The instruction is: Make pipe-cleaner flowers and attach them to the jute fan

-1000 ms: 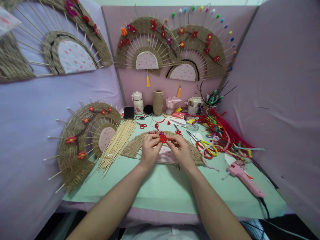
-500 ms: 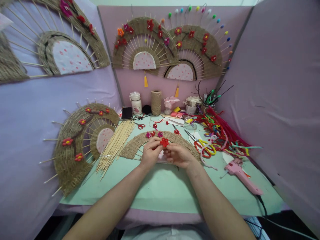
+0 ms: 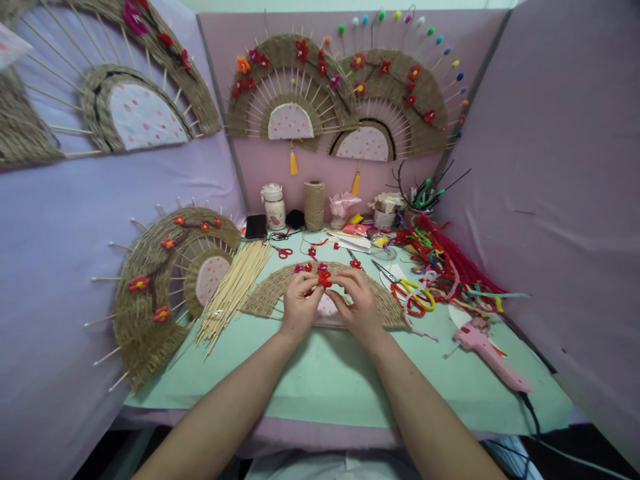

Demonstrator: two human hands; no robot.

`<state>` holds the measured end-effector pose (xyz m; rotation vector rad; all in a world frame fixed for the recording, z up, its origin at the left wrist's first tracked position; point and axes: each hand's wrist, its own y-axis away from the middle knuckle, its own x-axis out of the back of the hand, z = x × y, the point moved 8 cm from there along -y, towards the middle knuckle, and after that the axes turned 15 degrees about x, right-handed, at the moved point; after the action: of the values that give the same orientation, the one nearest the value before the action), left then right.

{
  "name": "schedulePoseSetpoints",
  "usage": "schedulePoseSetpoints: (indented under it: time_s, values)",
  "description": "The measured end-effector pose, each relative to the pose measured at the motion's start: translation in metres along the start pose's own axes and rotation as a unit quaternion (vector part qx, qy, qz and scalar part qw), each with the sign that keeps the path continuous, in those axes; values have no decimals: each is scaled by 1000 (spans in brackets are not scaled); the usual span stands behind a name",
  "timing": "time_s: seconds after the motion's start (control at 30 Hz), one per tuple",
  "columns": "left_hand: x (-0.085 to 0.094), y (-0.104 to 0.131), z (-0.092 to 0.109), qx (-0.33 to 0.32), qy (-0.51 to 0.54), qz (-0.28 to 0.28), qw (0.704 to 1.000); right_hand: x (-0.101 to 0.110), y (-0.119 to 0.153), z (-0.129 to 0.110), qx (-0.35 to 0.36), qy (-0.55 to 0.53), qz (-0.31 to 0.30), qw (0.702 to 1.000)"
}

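Tabletop fan [image 3: 267, 288] partly hidden behind hands [image 3: 301, 308], red flower [image 3: 324, 275] partly covered, upper-left fan [image 3: 145, 117] cut off at left and top edges

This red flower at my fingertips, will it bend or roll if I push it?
The red flower looks fuzzy, like the coloured strips on the right, so its petals would probably bend rather than snap. It is small beside the left hand, so likely light. Its lobed outline suggests it would hardly roll.
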<state>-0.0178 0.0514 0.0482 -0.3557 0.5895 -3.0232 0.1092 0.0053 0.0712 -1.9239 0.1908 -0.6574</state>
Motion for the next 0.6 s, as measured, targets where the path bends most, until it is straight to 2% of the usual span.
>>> schedulePoseSetpoints:
  time_s: [0.33,0.6]
  values:
    - [-3,8,7,-67,-83,22,994,0,2,-4,38,77,-12,996]
    - [-5,9,9,-81,-97,31,991,1,3,1,-1,58,-7,998]
